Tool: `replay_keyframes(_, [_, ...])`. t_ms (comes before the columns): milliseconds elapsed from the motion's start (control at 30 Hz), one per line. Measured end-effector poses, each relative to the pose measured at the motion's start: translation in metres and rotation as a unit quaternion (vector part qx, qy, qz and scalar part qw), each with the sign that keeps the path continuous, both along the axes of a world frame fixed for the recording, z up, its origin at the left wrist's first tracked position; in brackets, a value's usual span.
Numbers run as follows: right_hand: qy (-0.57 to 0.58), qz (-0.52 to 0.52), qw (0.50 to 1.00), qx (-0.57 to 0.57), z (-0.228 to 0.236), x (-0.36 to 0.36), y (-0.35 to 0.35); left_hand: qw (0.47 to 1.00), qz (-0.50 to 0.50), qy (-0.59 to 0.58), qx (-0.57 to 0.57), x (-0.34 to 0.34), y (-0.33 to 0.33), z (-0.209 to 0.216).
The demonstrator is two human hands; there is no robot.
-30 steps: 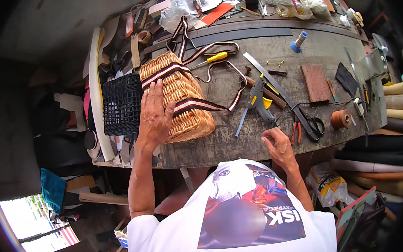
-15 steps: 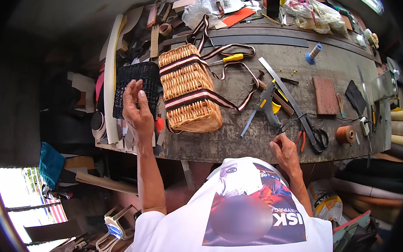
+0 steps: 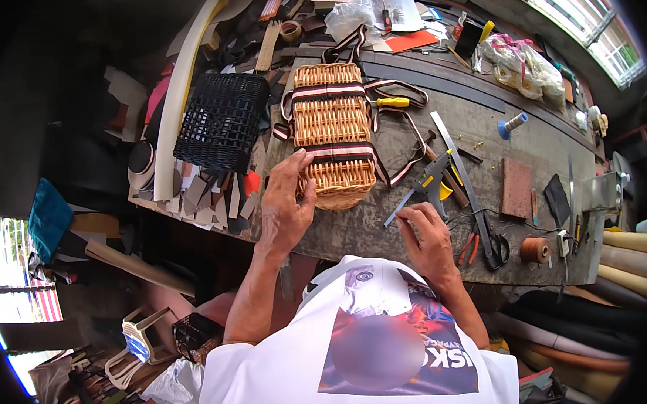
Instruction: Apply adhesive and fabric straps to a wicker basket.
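Note:
A tan wicker basket [image 3: 331,124] lies on the workbench with two dark straps, each with a pale centre stripe, across it. My left hand [image 3: 286,204] is at its near left corner, with fingertips touching the edge by the lower strap [image 3: 333,153] and the thumb apart from them. Loose strap ends curl out at both sides. My right hand [image 3: 426,240] hovers over the bench's front edge, fingers loosely bent and apart, nothing visible in them. Just beyond it lies a grey-and-yellow trigger tool [image 3: 433,177] with a bluish rod. A black woven basket [image 3: 222,123] stands to the left.
Right of the trigger tool lie a long metal ruler [image 3: 459,171], scissors [image 3: 495,251] and red-handled pliers [image 3: 468,249]. Farther right are a brick [image 3: 517,188] and a brown thread spool [image 3: 534,250]. A yellow-handled tool [image 3: 393,102] touches the wicker basket's right side.
My left hand has come away from the black basket to the wicker basket's near left corner. My right hand has moved left and forward. The whole view has shifted and turned.

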State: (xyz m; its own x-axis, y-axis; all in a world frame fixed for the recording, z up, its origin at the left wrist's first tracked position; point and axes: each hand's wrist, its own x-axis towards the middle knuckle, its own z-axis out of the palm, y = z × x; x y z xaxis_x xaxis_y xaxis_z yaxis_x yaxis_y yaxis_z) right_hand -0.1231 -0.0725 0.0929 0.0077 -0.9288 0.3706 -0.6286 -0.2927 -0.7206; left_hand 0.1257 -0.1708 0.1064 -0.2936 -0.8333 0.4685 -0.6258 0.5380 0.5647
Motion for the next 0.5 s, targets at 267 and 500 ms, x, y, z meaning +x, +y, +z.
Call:
replay_keyframes(267, [0.151, 0.055, 0.980, -0.120, 0.025, 0.046, -0.053, 0.998, -0.008, 0.053, -0.025, 0.004, -0.001, -0.019])
replay_keyframes(500, [0.223, 0.076, 0.967, -0.098, 0.028, 0.066, -0.082, 0.997, -0.020, 0.042, -0.058, 0.003, -0.003, -0.031])
